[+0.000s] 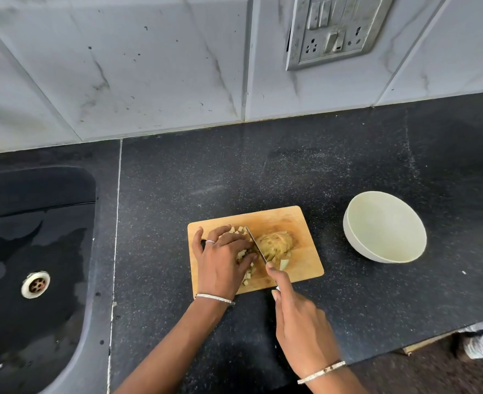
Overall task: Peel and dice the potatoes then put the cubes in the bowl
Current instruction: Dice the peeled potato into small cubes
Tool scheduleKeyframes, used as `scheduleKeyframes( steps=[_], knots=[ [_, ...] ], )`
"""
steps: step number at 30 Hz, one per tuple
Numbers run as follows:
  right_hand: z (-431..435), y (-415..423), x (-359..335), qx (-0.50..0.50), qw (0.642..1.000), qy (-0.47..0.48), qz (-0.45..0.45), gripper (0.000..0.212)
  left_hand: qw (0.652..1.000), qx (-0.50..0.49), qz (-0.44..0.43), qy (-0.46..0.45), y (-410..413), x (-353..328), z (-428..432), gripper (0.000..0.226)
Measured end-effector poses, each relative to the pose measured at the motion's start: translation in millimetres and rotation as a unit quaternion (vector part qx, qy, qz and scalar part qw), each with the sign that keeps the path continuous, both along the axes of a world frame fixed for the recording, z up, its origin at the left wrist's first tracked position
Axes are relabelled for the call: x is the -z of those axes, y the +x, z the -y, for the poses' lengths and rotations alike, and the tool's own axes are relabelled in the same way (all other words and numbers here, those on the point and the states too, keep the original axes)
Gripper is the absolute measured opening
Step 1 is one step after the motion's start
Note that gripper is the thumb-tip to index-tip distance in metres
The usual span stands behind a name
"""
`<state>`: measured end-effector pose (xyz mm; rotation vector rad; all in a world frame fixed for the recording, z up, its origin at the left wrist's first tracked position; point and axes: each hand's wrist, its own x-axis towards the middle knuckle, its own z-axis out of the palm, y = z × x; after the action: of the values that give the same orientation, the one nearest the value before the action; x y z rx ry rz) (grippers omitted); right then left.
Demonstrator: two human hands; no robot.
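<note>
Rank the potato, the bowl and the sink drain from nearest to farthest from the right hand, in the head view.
1. potato: on the cutting board, just ahead of the right hand, beside the knife it grips.
2. bowl: ahead and to the right, off the board.
3. sink drain: far to the left, in the sink.

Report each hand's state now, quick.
Left hand: open, resting on the potato cubes.
Right hand: closed grip on the knife, blade against the potato.
</note>
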<state>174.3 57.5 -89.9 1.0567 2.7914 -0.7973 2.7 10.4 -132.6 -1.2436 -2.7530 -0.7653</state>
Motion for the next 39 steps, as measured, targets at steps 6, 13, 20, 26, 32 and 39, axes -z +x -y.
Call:
scheduleKeyframes(
  steps=[6, 13, 20, 26, 32, 39],
  knots=[
    [-3.6, -10.4, 8.8, -0.002, 1.000, 0.018, 0.010, 0.049, 1.000, -0.011, -0.014, 0.004, 1.3, -1.7, -2.3, 0.013],
    [-7.3, -23.3, 16.2, -0.001, 0.999, 0.032, 0.020, 0.046, 0.999, -0.022, -0.023, -0.002, 4.0, -2.1, -4.0, 0.011],
    [0.0, -4.9, 23.1, 0.011, 0.999, 0.026, 0.041, 0.059, 0.999, -0.027, -0.021, -0.007, 3.8, -0.1, -3.6, 0.013],
    [0.3, -9.0, 21.2, 0.020, 0.999, 0.011, 0.045, 0.049, 1.000, -0.026, -0.011, 0.011, 2.4, 1.6, -3.0, 0.013],
    [-0.2, -3.3, 18.8, 0.013, 0.999, -0.037, 0.006, 0.049, 1.000, -0.027, 0.001, 0.014, 2.0, 1.4, -2.3, 0.015],
    [2.4, 21.9, 8.2, 0.030, 0.999, -0.035, 0.001, 0.049, 1.000, -0.026, 0.011, 0.012, 0.4, 1.7, -3.2, 0.017]
  ],
)
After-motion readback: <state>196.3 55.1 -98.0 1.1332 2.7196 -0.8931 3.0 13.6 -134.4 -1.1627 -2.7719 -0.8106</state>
